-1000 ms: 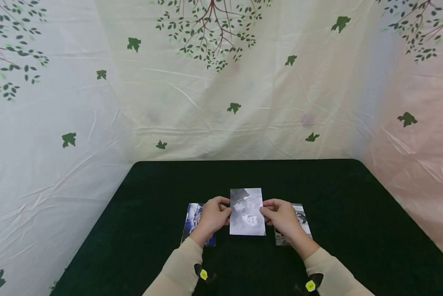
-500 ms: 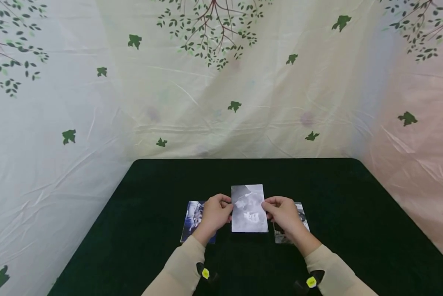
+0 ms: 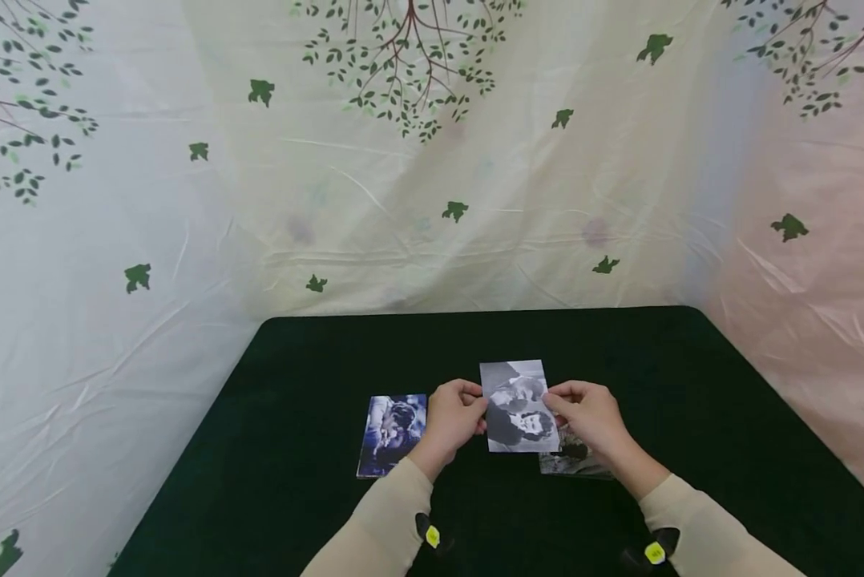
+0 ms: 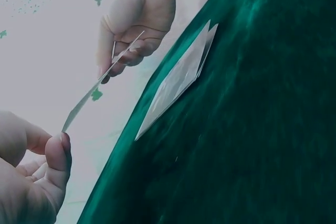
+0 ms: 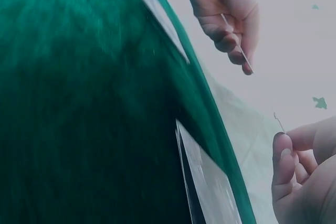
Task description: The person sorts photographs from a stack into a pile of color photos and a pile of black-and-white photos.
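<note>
Both hands hold up a black-and-white photo point(image 3: 520, 407) above the table, its picture side toward the head camera. My left hand point(image 3: 455, 417) pinches its left edge between thumb and fingers; my right hand point(image 3: 589, 417) pinches the right edge. From the left wrist view the photo point(image 4: 86, 98) appears almost edge-on, stretched between the two hands. A blue-toned photo point(image 3: 392, 435) lies on the table, left of the left hand. Under the right hand lies a grey photo point(image 3: 572, 462), mostly covered by that hand and the held photo.
A dark green cloth point(image 3: 316, 361) covers the table. In the right wrist view, the nearer photos on it point(image 5: 210, 184) show slightly parted edges, like a small stack. A pale curtain point(image 3: 374, 240) printed with leaves hangs behind the table and along both sides.
Both hands have carried the held photo to the right, partly over the grey photo. It has lost much of its glare, so its picture shows, and the blue photo is now almost fully uncovered.
</note>
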`<action>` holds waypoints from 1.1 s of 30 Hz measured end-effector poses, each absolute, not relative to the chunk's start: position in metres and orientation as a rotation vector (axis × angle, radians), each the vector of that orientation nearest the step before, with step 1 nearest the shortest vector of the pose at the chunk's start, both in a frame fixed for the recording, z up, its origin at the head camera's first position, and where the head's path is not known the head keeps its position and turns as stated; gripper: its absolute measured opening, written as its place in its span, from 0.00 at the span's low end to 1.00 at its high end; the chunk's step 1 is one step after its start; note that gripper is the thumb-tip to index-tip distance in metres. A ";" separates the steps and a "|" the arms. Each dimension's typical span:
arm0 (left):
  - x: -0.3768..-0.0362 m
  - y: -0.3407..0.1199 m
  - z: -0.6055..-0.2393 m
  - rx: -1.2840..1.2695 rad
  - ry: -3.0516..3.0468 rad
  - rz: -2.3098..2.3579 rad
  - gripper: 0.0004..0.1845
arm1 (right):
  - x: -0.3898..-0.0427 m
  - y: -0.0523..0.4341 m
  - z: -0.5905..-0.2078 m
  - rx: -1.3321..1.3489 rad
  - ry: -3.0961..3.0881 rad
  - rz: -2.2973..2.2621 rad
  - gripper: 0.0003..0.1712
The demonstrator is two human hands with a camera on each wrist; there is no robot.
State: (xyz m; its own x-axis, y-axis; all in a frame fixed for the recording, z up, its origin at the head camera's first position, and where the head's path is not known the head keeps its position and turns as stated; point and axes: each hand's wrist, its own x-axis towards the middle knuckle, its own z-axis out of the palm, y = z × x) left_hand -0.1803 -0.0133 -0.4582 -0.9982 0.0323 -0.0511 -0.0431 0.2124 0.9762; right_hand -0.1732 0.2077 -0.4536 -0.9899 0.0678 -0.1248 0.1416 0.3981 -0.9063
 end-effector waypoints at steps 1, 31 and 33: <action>-0.181 -0.009 -0.458 -0.013 2.395 1.936 0.05 | -0.173 0.213 -0.454 0.186 2.578 -1.664 0.19; -0.176 0.068 -0.488 0.020 2.640 1.721 0.02 | -0.161 0.283 -0.476 0.164 2.789 -1.228 0.21; -0.177 0.065 -0.491 0.030 2.700 1.675 0.02 | -0.161 0.280 -0.478 0.161 2.778 -1.237 0.20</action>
State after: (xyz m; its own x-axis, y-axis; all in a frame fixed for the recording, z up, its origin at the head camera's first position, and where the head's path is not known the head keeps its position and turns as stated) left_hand -0.1775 0.0653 -0.4913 -0.9992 -0.0031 0.0407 0.0351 0.4443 0.8952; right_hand -0.1614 0.2805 -0.4784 -0.9898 0.0571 -0.1305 0.1352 0.6652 -0.7343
